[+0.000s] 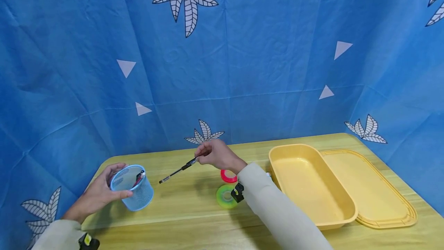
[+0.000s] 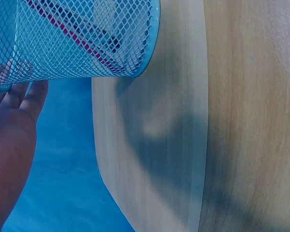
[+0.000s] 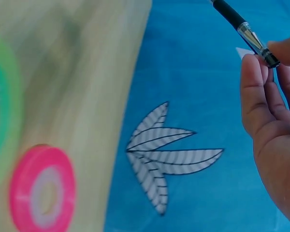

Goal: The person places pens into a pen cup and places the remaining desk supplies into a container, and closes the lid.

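Note:
My left hand (image 1: 98, 193) grips a light-blue mesh pen cup (image 1: 140, 196) near its rim, the thumb in front and the fingers behind. The cup leans a little at the table's left side. Inside it, a red pen and a dark pen (image 1: 140, 178) show; the left wrist view shows them through the mesh of the cup (image 2: 82, 53). Between thumb and fingertips, my right hand (image 1: 219, 155) pinches a black-and-clear pen (image 1: 178, 171) by one end. The pen slants down toward the cup, above the table and apart from the cup.
Beneath the right forearm lie a pink tape roll (image 3: 18, 193) and a green tape roll (image 1: 221, 198). A yellow tray (image 1: 310, 194) stands on the right, beside its flat yellow lid (image 1: 371, 188). A small whitish item (image 1: 268, 175) is mostly hidden by the sleeve. Blue cloth hangs behind the table.

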A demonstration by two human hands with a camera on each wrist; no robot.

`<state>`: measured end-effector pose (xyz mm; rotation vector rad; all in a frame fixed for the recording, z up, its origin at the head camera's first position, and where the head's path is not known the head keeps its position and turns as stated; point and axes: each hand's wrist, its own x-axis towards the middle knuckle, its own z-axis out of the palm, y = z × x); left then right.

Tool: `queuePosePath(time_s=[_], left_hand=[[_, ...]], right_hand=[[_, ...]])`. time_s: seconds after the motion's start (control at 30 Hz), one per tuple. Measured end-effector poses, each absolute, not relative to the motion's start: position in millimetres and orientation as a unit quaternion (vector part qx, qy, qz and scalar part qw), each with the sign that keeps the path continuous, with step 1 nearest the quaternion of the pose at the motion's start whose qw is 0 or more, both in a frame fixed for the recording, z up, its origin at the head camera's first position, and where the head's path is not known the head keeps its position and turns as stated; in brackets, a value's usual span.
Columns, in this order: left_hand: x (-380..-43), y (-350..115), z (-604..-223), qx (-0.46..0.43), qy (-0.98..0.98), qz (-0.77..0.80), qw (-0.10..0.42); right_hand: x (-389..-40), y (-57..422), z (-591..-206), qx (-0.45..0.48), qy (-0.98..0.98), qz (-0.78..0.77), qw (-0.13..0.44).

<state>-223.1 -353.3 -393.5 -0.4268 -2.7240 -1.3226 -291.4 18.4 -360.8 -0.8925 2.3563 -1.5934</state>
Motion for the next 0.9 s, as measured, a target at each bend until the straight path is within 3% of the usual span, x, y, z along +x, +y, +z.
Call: queuePosePath(time_s=[0.47, 0.9], left_hand=[[-220.4, -353.7, -395.2, -0.132, -0.89, -0.435, 0.032], [-220.0, -351.4, -389.5, -0.129, -0.891, -0.435, 0.028]], right_hand=[[-288.1, -1.1, -323.8, -0.33, 0.784, -0.525, 0.033], [-285.4, -16.7, -314.0, -0.323, 0.777, -0.54, 0.011]])
